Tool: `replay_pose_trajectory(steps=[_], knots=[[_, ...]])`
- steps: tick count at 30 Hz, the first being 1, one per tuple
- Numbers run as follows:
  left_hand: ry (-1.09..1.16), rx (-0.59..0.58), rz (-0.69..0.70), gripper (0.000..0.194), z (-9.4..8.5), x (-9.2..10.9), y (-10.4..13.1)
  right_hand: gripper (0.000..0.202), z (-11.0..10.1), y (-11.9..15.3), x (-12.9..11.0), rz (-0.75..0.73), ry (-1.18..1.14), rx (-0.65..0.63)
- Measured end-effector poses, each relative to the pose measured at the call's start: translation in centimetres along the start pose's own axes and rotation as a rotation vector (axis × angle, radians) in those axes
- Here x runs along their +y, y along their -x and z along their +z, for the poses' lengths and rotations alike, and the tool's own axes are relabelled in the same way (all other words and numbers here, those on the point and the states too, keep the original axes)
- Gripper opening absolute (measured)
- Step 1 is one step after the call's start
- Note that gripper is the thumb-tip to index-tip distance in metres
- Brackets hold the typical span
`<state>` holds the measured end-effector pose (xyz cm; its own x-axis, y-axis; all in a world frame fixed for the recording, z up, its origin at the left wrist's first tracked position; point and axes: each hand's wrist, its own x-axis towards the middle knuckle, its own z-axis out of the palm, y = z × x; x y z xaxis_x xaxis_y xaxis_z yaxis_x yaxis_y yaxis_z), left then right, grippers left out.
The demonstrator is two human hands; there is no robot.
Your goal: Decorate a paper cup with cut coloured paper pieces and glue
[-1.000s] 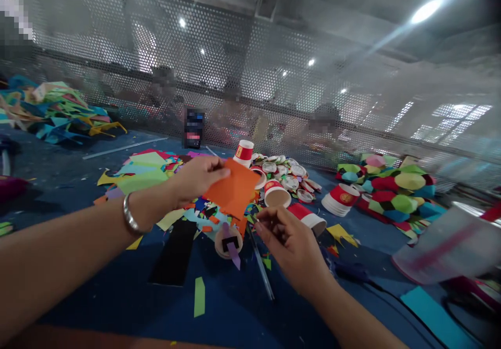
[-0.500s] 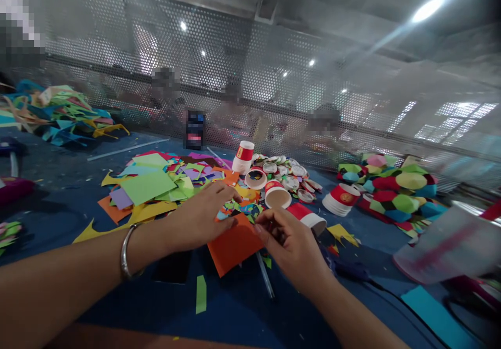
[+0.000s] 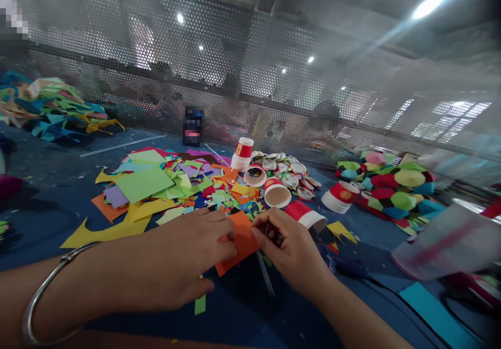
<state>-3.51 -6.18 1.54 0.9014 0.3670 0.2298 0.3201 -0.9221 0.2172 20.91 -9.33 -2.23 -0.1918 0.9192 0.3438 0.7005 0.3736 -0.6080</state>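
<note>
Your left hand (image 3: 183, 257) lies flat with fingers together, pressing the orange paper (image 3: 238, 242) onto the blue table (image 3: 129, 297). Your right hand (image 3: 291, 250) pinches that paper's right edge between thumb and forefinger. Behind the orange paper lie coloured paper scraps (image 3: 156, 187); behind and to its right stand red-and-white paper cups (image 3: 276, 192) with a gold emblem, its writing too blurred to read

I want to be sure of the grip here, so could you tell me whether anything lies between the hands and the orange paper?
Nothing visible does. The left hand lies flat on the orange paper, and the right hand touches its right edge. A thin grey stick lies under the paper, not between.
</note>
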Motion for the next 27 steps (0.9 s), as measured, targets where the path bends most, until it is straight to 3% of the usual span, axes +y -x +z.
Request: replay_pose_trajectory(steps=[3, 10, 17, 23, 27], knots=[[0.000, -0.124, -0.045, 0.031, -0.2, -0.2, -0.3, 0.008, 0.1, 0.2, 0.0, -0.016, -0.011, -0.067], [0.050, -0.120, -0.020, 0.028, 0.6, -1.2, -1.4, 0.025, -0.1, 0.3, -0.4, -0.066, 0.071, -0.179], [-0.083, -0.040, 0.053, 0.021, 1.6, -1.7, -1.7, 0.023, -0.1, 0.4, -0.6, -0.127, 0.094, -0.250], [-0.297, 0.021, 0.141, 0.007, 3.4, -2.1, -2.0, 0.021, 0.1, 0.2, -0.5, -0.127, 0.120, -0.248], [-0.342, 0.067, 0.184, 0.008, 3.9, -2.2, -2.2, 0.023, 0.1, 0.2, -0.4, -0.133, 0.127, -0.240]])
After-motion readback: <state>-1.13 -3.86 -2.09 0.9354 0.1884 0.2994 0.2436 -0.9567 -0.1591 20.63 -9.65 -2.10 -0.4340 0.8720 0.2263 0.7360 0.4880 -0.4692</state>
